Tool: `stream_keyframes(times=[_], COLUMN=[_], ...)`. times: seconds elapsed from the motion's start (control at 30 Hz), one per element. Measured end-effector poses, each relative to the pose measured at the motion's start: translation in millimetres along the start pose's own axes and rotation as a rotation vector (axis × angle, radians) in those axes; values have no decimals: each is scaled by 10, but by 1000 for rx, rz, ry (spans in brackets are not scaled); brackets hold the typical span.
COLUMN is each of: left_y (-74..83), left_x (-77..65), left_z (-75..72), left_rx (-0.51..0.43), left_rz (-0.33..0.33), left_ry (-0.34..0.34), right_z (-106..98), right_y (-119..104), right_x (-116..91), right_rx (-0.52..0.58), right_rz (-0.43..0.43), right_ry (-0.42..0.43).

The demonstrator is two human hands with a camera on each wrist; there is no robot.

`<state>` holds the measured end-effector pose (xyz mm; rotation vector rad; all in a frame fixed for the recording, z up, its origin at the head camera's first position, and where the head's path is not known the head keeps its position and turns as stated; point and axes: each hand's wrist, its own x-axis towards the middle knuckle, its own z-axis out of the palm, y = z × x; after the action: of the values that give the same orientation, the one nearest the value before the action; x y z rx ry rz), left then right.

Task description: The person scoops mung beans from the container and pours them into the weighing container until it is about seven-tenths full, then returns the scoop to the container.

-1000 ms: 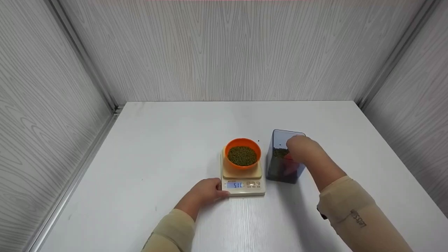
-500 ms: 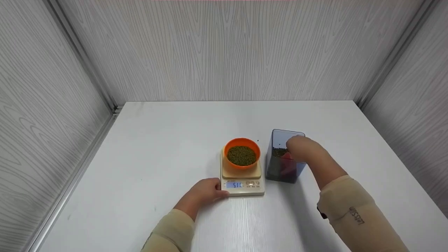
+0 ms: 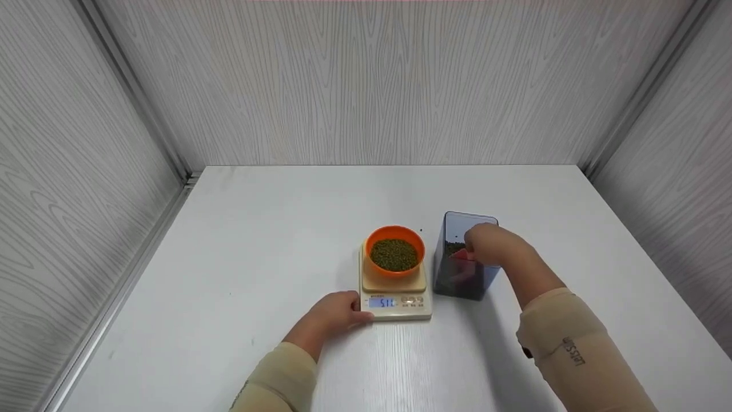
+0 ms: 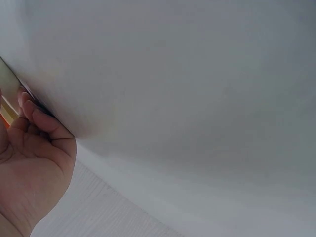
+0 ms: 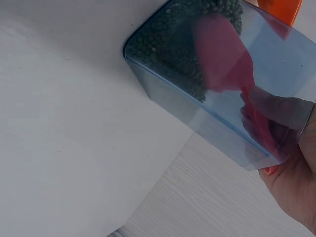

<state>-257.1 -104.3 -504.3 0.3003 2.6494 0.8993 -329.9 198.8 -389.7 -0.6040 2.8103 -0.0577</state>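
An orange bowl (image 3: 394, 252) of small green beans stands on a cream digital kitchen scale (image 3: 398, 315), whose blue-lit display shows digits. My left hand (image 3: 337, 312) holds the scale at its front left corner, fingers along the side and thumb at the front edge; in the left wrist view the fingers of that hand (image 4: 37, 158) are bent. To the right stands a clear bluish container (image 3: 472, 219) partly filled with green beans. My right hand (image 3: 489, 243) reaches into its top and grips a red scoop (image 5: 224, 54) by the handle. The scoop's blade is among the beans.
The things stand on a white table (image 3: 274, 217), with wood-grain panels (image 3: 372, 86) at the back and both sides. A small dark speck, like a stray bean, lies on the tabletop behind the gap between bowl and container.
My right hand has shifted slightly left inside the container, and the red scoop has tilted, with more of it showing near the beans' surface. My left hand keeps its place on the scale.
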Motion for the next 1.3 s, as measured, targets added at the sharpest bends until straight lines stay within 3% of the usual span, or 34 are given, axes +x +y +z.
stream_keyframes(times=[0.3, 0.73, 1.0, 1.3], left_y=[12, -4, 2, 20], left_x=[4, 15, 6, -5], left_z=[-5, 21, 14, 3], left_rx=[5, -28, -24, -23], left_rz=[-11, -21, -28, -61], left_ry=[-10, -8, -9, -22], right_z=[8, 69, 15, 62], right_y=[38, 157, 77, 114], right_x=[31, 31, -4, 18], right_rx=[54, 51, 35, 59], right_rz=[-29, -121, -77, -82], right_ry=[-32, 2, -39, -13])
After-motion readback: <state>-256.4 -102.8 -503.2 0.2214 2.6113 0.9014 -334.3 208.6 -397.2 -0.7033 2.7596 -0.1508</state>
